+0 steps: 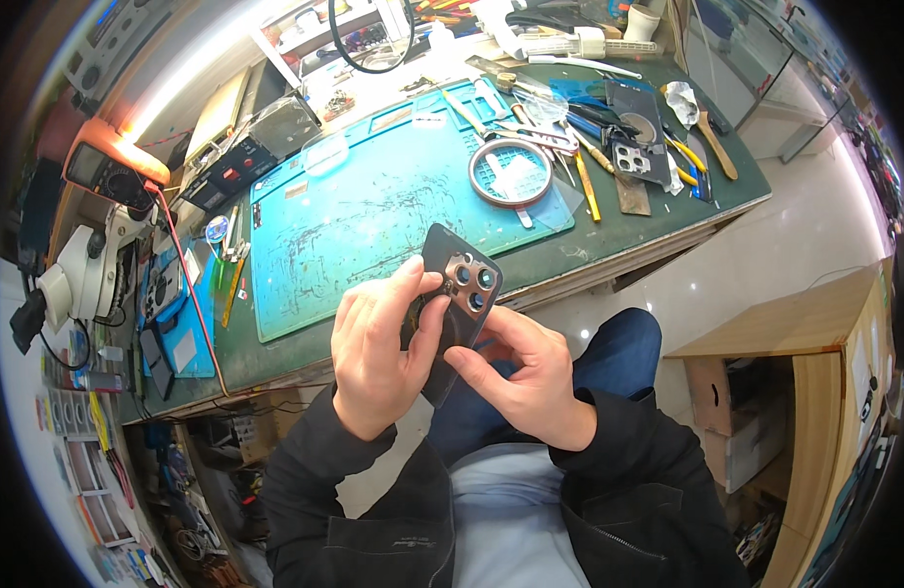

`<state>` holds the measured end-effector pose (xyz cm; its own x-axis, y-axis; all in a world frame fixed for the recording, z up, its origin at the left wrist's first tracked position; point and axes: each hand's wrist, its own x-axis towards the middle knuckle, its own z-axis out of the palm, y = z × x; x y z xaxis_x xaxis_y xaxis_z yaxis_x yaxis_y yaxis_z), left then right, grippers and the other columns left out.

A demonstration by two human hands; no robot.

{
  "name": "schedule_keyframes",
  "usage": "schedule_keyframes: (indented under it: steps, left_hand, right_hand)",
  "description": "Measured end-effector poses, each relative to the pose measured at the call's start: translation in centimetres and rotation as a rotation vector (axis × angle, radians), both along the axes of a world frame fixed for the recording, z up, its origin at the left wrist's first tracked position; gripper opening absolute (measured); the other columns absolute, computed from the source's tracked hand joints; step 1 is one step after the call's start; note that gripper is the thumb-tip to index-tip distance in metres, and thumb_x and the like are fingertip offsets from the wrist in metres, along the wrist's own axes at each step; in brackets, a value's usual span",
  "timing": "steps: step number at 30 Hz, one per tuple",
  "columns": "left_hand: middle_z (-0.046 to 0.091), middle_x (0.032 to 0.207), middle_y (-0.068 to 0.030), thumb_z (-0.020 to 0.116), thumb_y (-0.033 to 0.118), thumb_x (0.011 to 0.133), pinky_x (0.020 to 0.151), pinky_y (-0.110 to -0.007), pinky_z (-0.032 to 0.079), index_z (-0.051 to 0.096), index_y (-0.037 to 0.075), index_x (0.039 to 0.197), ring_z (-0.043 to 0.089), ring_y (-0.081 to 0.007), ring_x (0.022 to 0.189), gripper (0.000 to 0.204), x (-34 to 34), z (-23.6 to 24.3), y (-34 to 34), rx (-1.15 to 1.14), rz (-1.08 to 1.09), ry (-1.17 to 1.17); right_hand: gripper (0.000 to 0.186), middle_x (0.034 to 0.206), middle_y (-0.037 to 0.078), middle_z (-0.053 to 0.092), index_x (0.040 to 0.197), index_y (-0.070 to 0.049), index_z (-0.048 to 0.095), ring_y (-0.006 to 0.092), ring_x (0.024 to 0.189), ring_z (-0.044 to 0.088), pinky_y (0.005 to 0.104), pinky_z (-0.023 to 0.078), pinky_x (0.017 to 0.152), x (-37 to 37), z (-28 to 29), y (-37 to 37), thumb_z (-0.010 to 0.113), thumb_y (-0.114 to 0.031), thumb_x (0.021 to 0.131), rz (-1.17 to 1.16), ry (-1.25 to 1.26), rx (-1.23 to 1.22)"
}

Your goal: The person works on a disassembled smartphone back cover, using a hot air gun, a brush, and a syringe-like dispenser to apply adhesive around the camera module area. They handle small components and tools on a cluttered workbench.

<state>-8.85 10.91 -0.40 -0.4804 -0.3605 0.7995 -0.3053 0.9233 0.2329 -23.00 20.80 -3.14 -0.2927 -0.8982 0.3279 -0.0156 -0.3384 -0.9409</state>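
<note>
A dark smartphone (450, 338) is held up in front of me, tilted, with its back and camera cluster (473, 282) facing up. My left hand (378, 343) grips its left edge, thumb and forefinger close beside the cameras. Fingers of my right hand (520, 377) hold its right edge lower down, the thumb lying near the back surface. Whether anything small sits between the left thumb and forefinger cannot be made out. Just beyond the phone lies a scratched blue work mat (373, 225) on the green bench.
A round magnifier (511, 171) rests on the mat's right part. Beyond it lie tweezers, brushes and a phone back panel (636, 147). At the left stand an orange multimeter (109, 171), a black power unit (231, 171) and a white microscope arm (74, 274). A red cable (192, 284) hangs over the bench edge.
</note>
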Motion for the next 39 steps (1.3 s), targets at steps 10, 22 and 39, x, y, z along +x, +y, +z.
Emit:
schedule_keyframes:
  steps: [10, 22, 39]
  left_hand:
    - [0.077, 0.101, -0.0110, 0.081, -0.010, 0.082, 0.080, -0.036, 0.055, 0.059, -0.005, 0.132, 0.073, -0.0247, 0.086, 0.055, -0.2, 0.2, -0.5, -0.108, -0.007, 0.000]
    - [0.078, 0.107, -0.0118, 0.081, -0.010, 0.081, 0.080, -0.035, 0.055, 0.061, -0.005, 0.132, 0.074, -0.0243, 0.089, 0.056, 0.3, 0.7, -0.5, -0.061, -0.021, -0.090]
    - [0.053, 0.145, -0.0242, 0.097, 0.023, 0.066, 0.109, -0.049, 0.046, 0.041, -0.002, 0.151, 0.055, -0.0422, 0.132, 0.105, 3.2, 2.5, 3.5, 0.319, 0.161, -0.413]
  right_hand:
    - [0.047, 0.116, 0.012, 0.075, 0.135, 0.003, 0.065, 0.0142, 0.096, 0.073, 0.0272, 0.062, 0.074, -0.3, 0.1, 0.0, 0.079, -0.002, 0.090, 0.020, 0.044, -0.007]
    - [0.041, 0.108, 0.011, 0.075, 0.131, 0.004, 0.066, 0.0140, 0.091, 0.074, 0.0279, 0.062, 0.075, -0.4, 0.1, -0.1, 0.077, -0.004, 0.092, 0.039, 0.001, 0.043]
    - [0.033, 0.123, 0.011, 0.071, 0.131, 0.007, 0.060, 0.0134, 0.108, 0.069, 0.0294, 0.059, 0.085, -0.3, -0.2, -1.1, 0.068, -0.009, 0.103, 0.254, -0.644, 0.241]
